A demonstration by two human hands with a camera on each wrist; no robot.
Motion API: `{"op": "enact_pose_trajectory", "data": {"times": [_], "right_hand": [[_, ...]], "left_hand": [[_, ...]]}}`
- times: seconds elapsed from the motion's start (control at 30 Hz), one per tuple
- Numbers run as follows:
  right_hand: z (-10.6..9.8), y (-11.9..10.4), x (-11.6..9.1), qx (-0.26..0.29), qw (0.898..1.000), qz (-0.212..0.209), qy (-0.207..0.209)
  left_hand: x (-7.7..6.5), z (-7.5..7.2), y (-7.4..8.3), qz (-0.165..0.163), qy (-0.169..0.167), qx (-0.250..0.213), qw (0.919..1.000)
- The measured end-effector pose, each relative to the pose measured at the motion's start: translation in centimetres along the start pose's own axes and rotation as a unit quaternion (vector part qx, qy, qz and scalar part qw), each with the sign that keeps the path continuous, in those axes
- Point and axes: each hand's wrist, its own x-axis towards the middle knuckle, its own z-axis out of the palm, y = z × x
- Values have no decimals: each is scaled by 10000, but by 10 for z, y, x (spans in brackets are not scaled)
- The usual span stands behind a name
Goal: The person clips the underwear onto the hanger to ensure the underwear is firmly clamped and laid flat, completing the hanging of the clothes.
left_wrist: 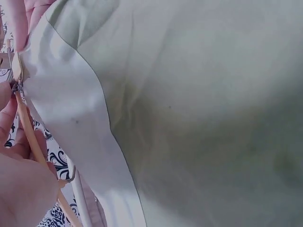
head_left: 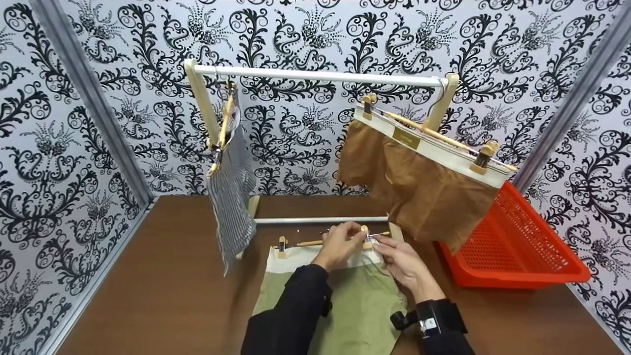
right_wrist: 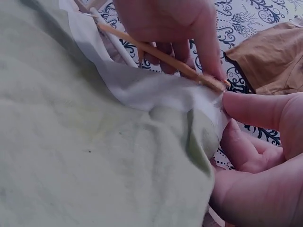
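Green shorts (head_left: 362, 301) with a white waistband lie along the table below a wooden clip hanger (head_left: 309, 243). The hanger's left clip (head_left: 282, 247) is on the waistband's left side. My left hand (head_left: 340, 246) pinches the right clip (head_left: 367, 237) at the top of the waistband. In the left wrist view, its thumb and fingers meet at the metal part beside the hanger bar (left_wrist: 32, 135). My right hand (head_left: 406, 264) pinches the waistband's right corner, next to that clip. The right wrist view shows its thumb and fingertips on the bunched cloth edge (right_wrist: 203, 137).
A rack with a white top rail (head_left: 315, 75) stands ahead. Brown shorts (head_left: 419, 182) hang on its right, a striped grey garment (head_left: 231, 192) on its left. A red plastic basket (head_left: 522, 276) sits on the right of the brown table (head_left: 162, 276), partly behind the brown shorts.
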Motion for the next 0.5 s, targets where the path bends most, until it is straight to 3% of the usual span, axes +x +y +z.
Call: {"op": "enact_pose_trajectory", "data": {"times": [0.3, 0.5], "right_hand": [[4, -2, -1, 689, 9973, -99, 219], [7, 0, 2, 586, 9970, -180, 480]], "left_hand": [[0, 0, 1, 59, 71, -222, 9997], [0, -1, 2, -33, 62, -330, 9994]]}}
